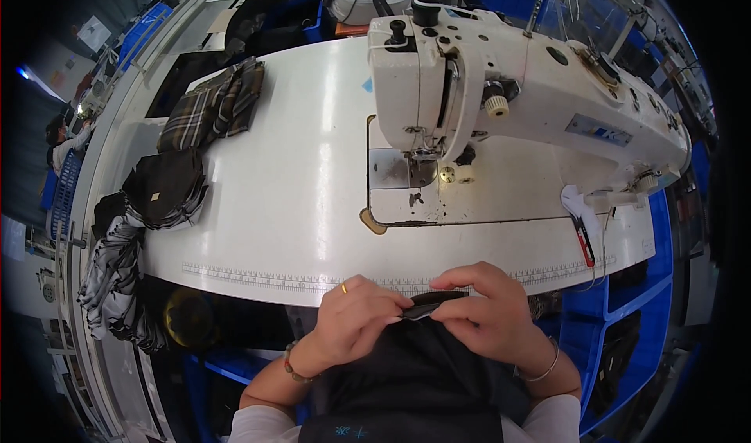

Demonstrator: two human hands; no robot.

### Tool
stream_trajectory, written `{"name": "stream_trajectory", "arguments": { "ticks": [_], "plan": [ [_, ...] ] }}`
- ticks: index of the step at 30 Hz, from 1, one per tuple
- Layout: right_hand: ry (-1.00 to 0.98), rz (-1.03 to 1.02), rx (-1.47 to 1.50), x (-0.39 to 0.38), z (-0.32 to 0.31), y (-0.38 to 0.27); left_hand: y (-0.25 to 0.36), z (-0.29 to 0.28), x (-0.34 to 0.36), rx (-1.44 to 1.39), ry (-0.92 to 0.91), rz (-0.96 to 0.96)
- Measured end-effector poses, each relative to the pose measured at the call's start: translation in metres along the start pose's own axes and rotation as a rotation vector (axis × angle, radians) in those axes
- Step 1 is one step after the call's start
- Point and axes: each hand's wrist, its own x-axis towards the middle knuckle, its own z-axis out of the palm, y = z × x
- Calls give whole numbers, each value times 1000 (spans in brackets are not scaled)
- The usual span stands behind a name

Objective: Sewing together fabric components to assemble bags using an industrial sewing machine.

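Between my two hands, just over the table's near edge, is a small dark piece of folded fabric (pixel 426 306). My left hand (pixel 356 318) pinches its left end, thumb and fingers pressed together. At the other end, my right hand (pixel 489 310) grips it between thumb and fingers. Beyond my hands stands a white sewing machine (pixel 516 91), its needle area and metal plate a little way off from the fabric. A printed ruler strip (pixel 258 276) runs along the table edge near my hands.
Folded plaid fabric (pixel 199 114) and a stack of dark cloth pieces (pixel 166 189) lie on the left of the white table (pixel 297 153). Grey patterned cloth (pixel 117 271) hangs over the left edge. Red-and-black thread snips (pixel 583 241) lie at right, above blue bins (pixel 634 333).
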Motion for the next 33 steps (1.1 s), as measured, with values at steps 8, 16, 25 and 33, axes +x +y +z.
{"name": "stream_trajectory", "arguments": {
  "ticks": [8, 16, 25, 33],
  "plan": [
    [39, -51, -183, 5, 7, -5, 3, 3, -2, -43, 21, -124],
    [-73, 99, 53, -3, 6, 8, 7, -1, -5, -191, 34, -296],
    [111, 200, 212, -6, 10, 8, 9, 2, -9, -418, 73, -461],
    [146, 370, 219, -3, 5, -1, 7, 4, -11, -295, 59, -338]
  ]
}}
